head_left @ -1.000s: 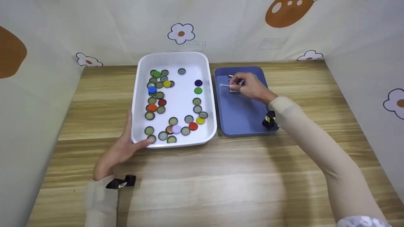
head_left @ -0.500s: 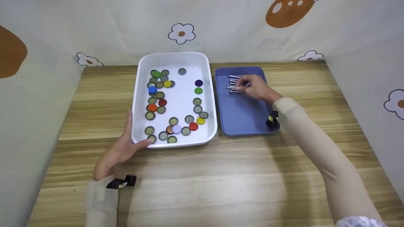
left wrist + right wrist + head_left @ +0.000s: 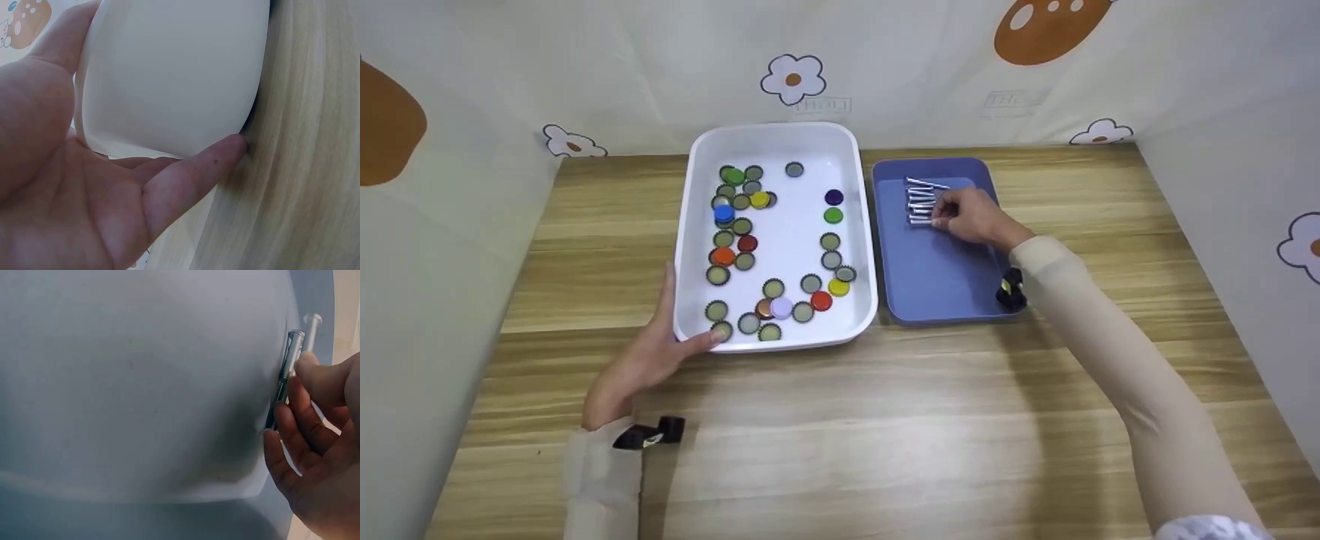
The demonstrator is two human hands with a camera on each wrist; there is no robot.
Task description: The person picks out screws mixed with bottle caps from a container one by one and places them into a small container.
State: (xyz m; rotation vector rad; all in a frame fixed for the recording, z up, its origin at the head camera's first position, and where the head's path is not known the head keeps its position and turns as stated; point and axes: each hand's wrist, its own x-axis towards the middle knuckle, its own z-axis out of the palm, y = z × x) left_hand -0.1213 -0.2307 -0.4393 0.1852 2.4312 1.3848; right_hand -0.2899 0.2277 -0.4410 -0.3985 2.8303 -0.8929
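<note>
At its near left corner, my left hand [image 3: 649, 352] grips the white tray [image 3: 787, 347], thumb over the rim and fingers along the outer wall. The left wrist view shows the tray's smooth outer side [image 3: 174, 73] beside this hand [image 3: 84, 191]. Bottle caps of several colours, many turned underside up, lie in the tray. My right hand [image 3: 971, 216] is in the blue tray [image 3: 937, 277], thumb and fingertips pinching a silver screw [image 3: 313, 332] at the near end of a row of screws [image 3: 919, 193]. The right hand [image 3: 315, 439] hides part of the row.
Both trays stand side by side on a wood-grain table [image 3: 840, 435]. Pale curtain-like walls [image 3: 915, 75] with flower prints enclose the back and sides. The bottle caps lie mostly along the white tray's left, near and right sides.
My right hand has drawn slightly nearer and lowered a screw from above the row to its near end. More of the row shows now. The left hand has kept its place.
</note>
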